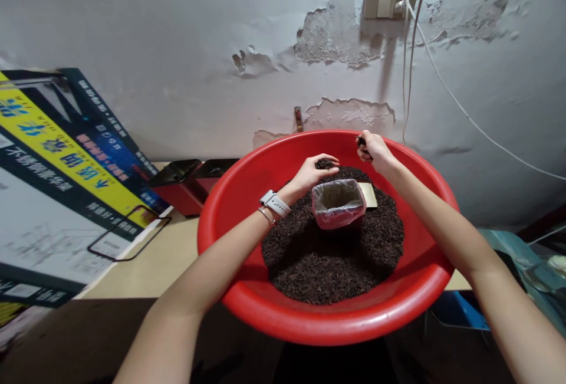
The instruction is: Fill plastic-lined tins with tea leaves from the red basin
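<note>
Hands work over a red basin [247, 195] heaped with dark loose tea [327, 260]. The left hand [316, 173] is cupped, palm up, cradling a small pile of tea beside a small bag-lined box [338, 202] set in the heap. The right hand [374, 149] — near the far rim — pinches a tuft of tea.

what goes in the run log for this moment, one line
left hand: cupping dark tea leaves | right hand: pinching leaves | lined box: open, in red basin
</note>
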Demonstrator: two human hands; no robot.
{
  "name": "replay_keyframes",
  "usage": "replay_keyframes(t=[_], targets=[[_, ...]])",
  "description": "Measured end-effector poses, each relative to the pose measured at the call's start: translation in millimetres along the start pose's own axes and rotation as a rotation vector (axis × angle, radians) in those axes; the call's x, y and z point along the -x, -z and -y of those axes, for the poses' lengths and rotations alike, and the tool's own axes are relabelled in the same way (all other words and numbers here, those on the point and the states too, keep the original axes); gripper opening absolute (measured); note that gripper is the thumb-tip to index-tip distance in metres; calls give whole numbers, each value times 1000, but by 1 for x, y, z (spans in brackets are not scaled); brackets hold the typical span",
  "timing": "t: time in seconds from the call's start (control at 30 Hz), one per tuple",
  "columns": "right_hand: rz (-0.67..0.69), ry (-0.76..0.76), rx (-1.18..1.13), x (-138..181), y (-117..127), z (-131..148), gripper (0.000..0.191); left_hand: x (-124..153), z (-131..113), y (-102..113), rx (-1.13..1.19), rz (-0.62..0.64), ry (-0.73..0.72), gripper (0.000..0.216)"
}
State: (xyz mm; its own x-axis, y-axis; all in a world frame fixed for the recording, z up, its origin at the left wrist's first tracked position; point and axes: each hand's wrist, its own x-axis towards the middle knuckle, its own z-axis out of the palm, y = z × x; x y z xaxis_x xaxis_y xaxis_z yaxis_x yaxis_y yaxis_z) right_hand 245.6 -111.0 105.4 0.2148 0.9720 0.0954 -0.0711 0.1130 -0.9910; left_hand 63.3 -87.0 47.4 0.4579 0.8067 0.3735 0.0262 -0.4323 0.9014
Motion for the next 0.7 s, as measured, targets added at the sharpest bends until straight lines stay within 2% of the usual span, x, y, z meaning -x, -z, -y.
replay_keyframes(t=[0.1,0.3,0.47,0.57,0.7], targets=[[-15,-4,11,-3,2,-2,27,1,-5,1,-42,36,-15,42],[-16,-5,38,-3,2,-1,27,2,-4,1,28,139,64,51],[-15,7,61,-3,1,0,29,-1,-5,7,-12,131,66,63],[-9,16,73,-5,2,-2,30,-8,6,26,-141,75,126,72],[11,26,91,-6,2,-3,28,-5,45,68,-605,21,428,79]])
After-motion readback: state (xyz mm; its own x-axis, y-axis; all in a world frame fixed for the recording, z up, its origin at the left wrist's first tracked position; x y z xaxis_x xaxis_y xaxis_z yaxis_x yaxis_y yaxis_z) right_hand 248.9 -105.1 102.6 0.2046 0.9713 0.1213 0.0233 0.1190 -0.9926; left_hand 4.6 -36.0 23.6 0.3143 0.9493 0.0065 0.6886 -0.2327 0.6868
